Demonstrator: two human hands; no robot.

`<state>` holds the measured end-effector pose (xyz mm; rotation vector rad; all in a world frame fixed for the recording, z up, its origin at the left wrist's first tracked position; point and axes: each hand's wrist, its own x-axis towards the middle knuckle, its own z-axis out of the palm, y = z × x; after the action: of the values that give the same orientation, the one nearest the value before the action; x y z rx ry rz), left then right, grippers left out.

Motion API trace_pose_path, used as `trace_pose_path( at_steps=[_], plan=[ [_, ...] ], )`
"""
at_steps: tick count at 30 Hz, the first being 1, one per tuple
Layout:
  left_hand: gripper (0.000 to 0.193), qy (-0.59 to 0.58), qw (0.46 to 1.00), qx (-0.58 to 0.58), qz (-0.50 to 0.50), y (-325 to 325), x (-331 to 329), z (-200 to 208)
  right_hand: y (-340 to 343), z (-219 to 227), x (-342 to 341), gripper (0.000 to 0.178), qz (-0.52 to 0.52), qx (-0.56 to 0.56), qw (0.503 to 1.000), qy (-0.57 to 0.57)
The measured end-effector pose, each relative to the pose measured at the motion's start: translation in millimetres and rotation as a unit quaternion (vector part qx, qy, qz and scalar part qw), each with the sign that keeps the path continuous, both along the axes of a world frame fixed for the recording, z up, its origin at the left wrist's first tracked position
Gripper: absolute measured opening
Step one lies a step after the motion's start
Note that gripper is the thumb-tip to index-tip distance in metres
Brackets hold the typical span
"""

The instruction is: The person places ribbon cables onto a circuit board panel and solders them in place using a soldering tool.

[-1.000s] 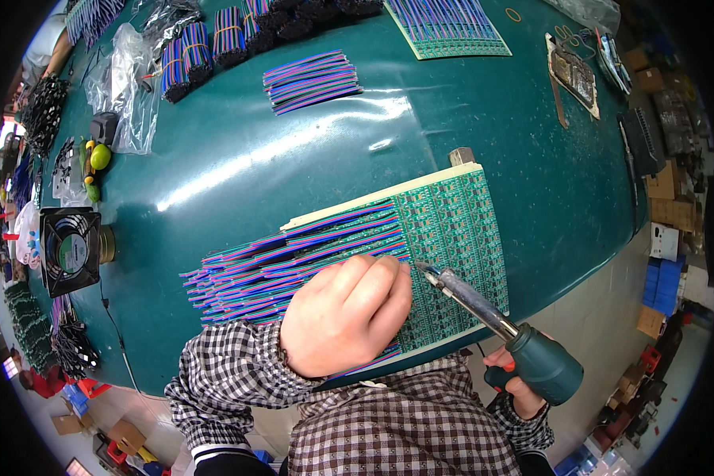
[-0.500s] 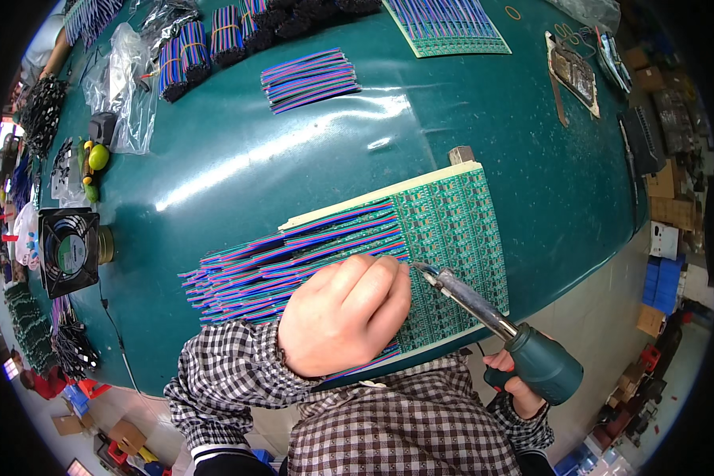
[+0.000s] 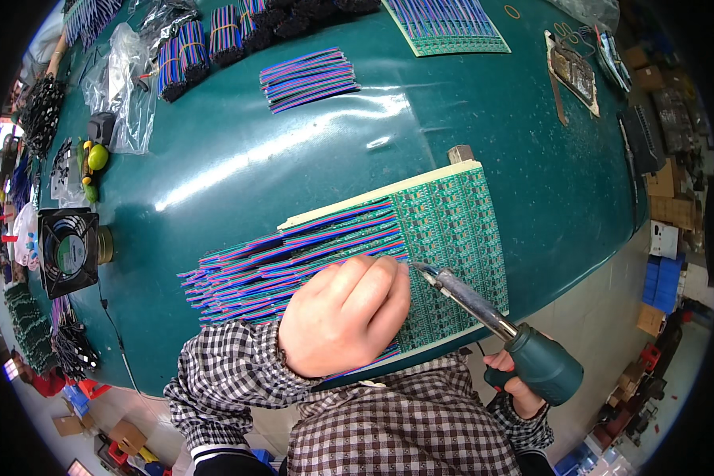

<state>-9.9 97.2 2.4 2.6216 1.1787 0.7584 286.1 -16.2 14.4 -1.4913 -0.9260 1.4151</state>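
Observation:
A green circuit board panel (image 3: 456,238) lies tilted on the table with rows of small parts. Strips of red, blue and black wires (image 3: 246,262) run leftward from its left side. My left hand (image 3: 345,313) rests over the wires, its fingers pinched at the end of a wire strip; the fingertips partly hide the grip. In my right hand (image 3: 523,389) is a green-bodied soldering gun (image 3: 547,365), its metal tip touching or just above the board beside my left fingertips.
A pale backing board (image 3: 373,194) lies under the panel, with a metal block (image 3: 459,155) at its far edge. Loose wire strips (image 3: 309,79), bundled wires (image 3: 184,59) and another wired panel (image 3: 452,28) lie farther back. A small fan (image 3: 70,252) stands left; a soiled metal tray (image 3: 573,73) lies far right.

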Motion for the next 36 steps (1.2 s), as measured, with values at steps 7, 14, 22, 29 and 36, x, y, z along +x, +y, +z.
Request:
trace_pose_path(
  at_steps=[7, 14, 22, 29, 36],
  plan=[
    [0.037, 0.006, 1.0, -0.004, -0.001, 0, 0, 2, -1, 1, 1, 0.071, 0.004, 0.009, 1.0, -0.007],
    [0.037, 0.001, 1.0, 0.016, 0.007, -2, 2, -2, 0, 1, 4, 0.068, 0.031, 0.027, 0.997, -0.066],
    [0.036, 0.009, 0.999, 0.05, 0.008, -1, 3, -5, 8, 10, -8, 0.07, 0.0, 0.018, 0.999, -0.029],
    [0.035, -0.008, 0.999, 0.036, 0.006, 0, 2, -4, 2, 5, -1, 0.075, 0.005, -0.01, 0.999, -0.03],
    [0.035, -0.001, 1.0, 0.026, 0.002, 0, 1, -3, 2, 3, 0, 0.073, -0.002, -0.02, 1.0, -0.005]
  ],
)
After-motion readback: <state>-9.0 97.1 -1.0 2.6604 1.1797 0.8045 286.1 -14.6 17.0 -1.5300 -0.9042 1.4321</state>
